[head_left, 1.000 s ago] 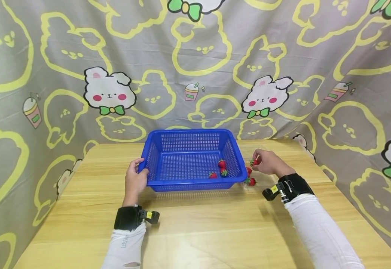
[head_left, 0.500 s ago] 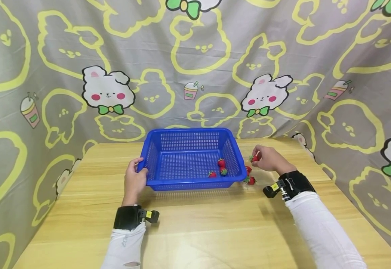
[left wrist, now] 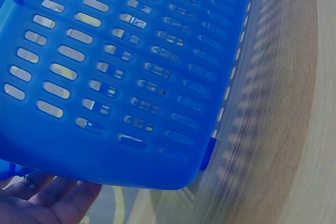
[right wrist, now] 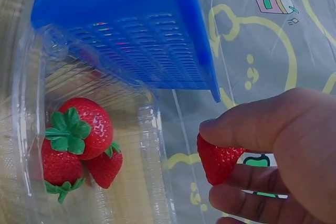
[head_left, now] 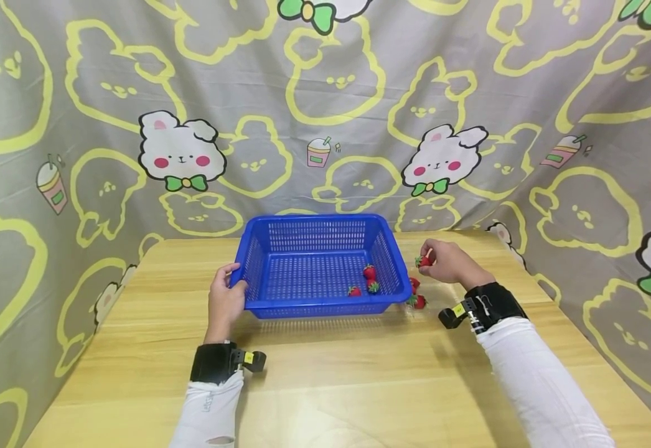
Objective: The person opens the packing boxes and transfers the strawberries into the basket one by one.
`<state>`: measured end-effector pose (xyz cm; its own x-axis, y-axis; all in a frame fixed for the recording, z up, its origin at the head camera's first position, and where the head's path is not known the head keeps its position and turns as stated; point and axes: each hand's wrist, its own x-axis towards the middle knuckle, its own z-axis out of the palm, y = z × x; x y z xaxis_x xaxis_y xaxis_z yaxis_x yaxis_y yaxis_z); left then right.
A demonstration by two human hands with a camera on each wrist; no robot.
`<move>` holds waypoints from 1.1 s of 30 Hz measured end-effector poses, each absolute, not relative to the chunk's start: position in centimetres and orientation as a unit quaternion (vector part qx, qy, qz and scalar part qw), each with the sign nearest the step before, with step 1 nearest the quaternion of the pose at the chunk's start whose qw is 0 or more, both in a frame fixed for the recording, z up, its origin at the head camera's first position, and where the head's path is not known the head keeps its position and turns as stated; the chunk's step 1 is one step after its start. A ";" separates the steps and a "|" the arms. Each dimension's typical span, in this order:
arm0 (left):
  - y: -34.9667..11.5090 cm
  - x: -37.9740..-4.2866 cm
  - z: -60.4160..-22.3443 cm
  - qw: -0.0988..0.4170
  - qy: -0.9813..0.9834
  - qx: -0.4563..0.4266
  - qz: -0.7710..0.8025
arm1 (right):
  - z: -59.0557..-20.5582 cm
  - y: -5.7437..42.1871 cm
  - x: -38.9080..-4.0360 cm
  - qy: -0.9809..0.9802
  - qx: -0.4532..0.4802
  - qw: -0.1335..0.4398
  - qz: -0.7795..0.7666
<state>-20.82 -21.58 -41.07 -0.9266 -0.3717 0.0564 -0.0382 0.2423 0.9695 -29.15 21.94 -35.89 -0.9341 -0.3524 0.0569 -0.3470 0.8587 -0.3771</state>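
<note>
Cloth backdrop [head_left: 353, 143]: grey, printed with yellow outlines, rabbit faces and drink cups, hanging behind the table and at both sides.
Wooden tabletop [head_left: 325, 373]: pale, striped grain, under everything.
Slotted blue basket [head_left: 317, 303]: upright near the table's far edge.
Clear plastic tray [right wrist: 157, 135]: at the basket's right end, partly covered by it in the right wrist view.
Left hand [head_left: 227, 300]: grasping the basket's left rim, thumb over the top.
Right hand [head_left: 449, 262]: pinching a strawberry between thumb and fingers, right of the basket.
Strawberries in tray [right wrist: 97, 129]: three, red with green leaves, bunched together.
Strawberries in basket [head_left: 369, 272]: three, toward its front right corner.
Pinched strawberry [right wrist: 219, 158]: apart from the others.
</note>
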 end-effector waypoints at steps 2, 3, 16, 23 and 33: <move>-21.5 -20.8 -41.0 0.140 -0.775 0.132 -0.602 | -35.8 21.8 -29.1 0.964 -0.181 0.006 -0.194; -21.5 -20.7 -41.0 0.141 -0.775 0.130 -0.602 | -35.7 21.8 -29.1 0.964 -0.181 0.005 -0.194; -21.5 -20.6 -40.9 0.145 -0.775 0.127 -0.602 | -34.7 21.1 -28.7 0.964 -0.181 -0.008 -0.196; -21.6 -20.6 -40.9 0.138 -0.772 0.134 -0.605 | -33.9 20.2 -28.6 0.964 -0.184 -0.010 -0.193; -21.6 -20.6 -40.9 0.139 -0.774 0.130 -0.604 | -33.3 19.3 -28.7 0.963 -0.197 -0.019 -0.181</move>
